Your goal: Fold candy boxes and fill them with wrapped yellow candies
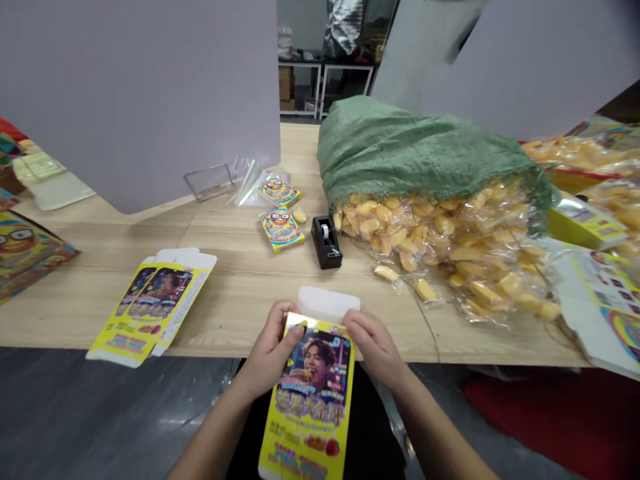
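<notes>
A yellow printed carton (310,400) stands over the table's front edge, its white top flap (327,303) folded back. My left hand (270,353) grips its upper left edge, thumb on the printed front and fingers behind. At the upper right corner, my right hand (377,347) is closed on the carton's edge beside the flap. Whether anything is inside the carton cannot be seen. To the left lie flattened yellow cartons (145,310) with the same print, overlapping each other.
A green woven sack (415,147) spills many clear-wrapped yellow pieces (475,247) across the right side. Beyond my hands are a black tape dispenser (327,243) and two small cartoon-face packs (281,229). Grey partitions (150,100) stand at the back. White-yellow cardboard (590,300) lies far right.
</notes>
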A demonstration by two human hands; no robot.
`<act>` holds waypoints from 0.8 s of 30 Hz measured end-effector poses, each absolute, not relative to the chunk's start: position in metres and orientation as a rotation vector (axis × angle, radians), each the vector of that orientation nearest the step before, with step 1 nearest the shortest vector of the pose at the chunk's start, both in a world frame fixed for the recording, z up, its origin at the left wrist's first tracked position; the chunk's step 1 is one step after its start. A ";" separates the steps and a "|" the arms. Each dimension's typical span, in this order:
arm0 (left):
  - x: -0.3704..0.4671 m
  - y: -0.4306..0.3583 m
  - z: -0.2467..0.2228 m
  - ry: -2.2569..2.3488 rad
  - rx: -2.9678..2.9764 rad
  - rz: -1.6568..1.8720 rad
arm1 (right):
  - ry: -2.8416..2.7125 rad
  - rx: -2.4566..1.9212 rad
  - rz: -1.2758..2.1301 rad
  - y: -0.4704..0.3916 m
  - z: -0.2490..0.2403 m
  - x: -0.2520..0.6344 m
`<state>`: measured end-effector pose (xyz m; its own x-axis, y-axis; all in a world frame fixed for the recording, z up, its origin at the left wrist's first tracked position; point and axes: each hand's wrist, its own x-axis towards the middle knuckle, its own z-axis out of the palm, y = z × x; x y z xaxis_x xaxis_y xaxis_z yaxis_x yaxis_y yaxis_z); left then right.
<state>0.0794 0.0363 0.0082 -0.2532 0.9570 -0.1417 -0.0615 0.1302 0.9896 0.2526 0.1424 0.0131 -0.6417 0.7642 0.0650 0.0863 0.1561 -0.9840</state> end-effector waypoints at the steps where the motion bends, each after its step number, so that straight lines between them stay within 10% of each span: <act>1: 0.078 0.034 0.008 1.453 0.980 1.278 | -1.817 -0.816 1.570 0.143 0.016 0.252; 17: 0.077 0.027 0.000 1.772 1.074 1.236 | -1.907 -0.791 2.080 0.160 0.032 0.236; 24: 0.081 0.021 0.003 1.712 1.139 1.300 | -2.152 -0.713 1.727 0.162 0.034 0.236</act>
